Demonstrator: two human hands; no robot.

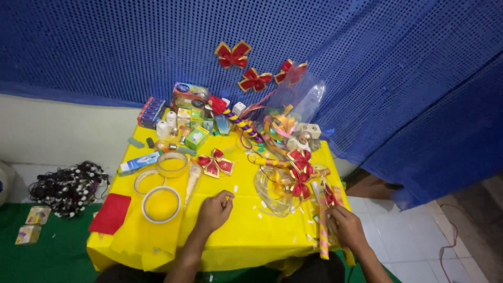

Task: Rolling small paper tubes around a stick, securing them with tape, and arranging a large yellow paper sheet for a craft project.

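Note:
My left hand (214,210) rests on the yellow table cover (246,236) with its fingers curled in a loose fist; nothing shows inside it. A red and gold ribbon bow (215,163) lies just beyond it. My right hand (346,226) lies at the table's right edge, its fingers on a striped pink and yellow stick (323,230). More red bows (299,173) and a coil of clear tape (272,189) sit between the hands and the back of the table.
Tape rolls (161,204) lie on the left of the table, with a red card (111,213) at its edge. Small boxes and bottles (188,118) crowd the back. Three red bows (233,54) hang on the blue mesh curtain. Black beaded cord (68,187) lies on the floor.

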